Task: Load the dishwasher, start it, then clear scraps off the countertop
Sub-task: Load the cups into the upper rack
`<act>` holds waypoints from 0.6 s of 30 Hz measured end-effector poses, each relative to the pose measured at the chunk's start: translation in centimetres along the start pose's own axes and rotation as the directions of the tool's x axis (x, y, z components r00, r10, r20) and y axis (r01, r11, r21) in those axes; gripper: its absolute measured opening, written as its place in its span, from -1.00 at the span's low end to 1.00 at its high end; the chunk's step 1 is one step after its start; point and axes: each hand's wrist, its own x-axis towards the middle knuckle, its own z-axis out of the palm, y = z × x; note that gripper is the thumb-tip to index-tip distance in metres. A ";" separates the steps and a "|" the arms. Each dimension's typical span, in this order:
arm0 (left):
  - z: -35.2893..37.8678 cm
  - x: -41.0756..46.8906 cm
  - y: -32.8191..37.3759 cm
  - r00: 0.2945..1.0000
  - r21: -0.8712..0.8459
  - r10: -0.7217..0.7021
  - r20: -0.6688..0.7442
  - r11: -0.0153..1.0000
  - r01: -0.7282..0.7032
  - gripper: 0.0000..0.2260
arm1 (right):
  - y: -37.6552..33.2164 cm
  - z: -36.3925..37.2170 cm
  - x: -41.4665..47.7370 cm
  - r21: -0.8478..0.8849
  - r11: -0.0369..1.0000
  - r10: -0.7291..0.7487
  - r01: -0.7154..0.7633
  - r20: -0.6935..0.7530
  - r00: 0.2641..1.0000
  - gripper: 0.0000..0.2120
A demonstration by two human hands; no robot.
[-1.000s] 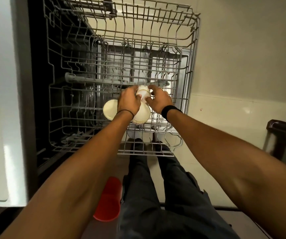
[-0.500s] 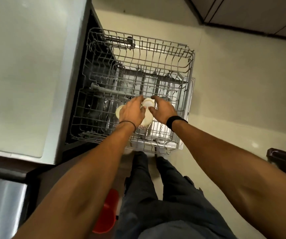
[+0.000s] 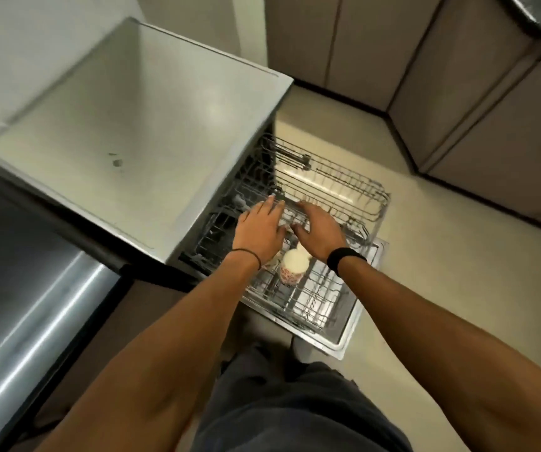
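Cup [image 3: 293, 270] stands upside down, pale base up, in the near part of the wire rack [image 3: 314, 298] pulled out of the dishwasher [image 3: 220, 228], just below a person's two hands. Left hand [image 3: 261, 230] and right hand [image 3: 319, 233] are both released, fingers straight and spread, grasping nothing, over the near rail of the farther rack [image 3: 344, 187]; whether they press on it cannot be told. Likely risk: a hard shove on either rack could rock the cup and tip it against the wires, or a wrist dropping low could knock it over. Open door [image 3: 357, 324] juts out low over the floor [image 3: 425, 256], where a careless step could catch a shin. Dark speck [image 3: 116, 162] lies on the pale worktop [image 3: 164, 93] to the left, not yet cleared.
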 end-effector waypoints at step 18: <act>-13.9 -15.9 -24.3 0.789 -0.064 -0.450 -0.419 0.881 0.469 -0.31 | -31.5 8.6 2.0 -0.052 0.836 -0.538 0.546 0.110 0.835 -0.40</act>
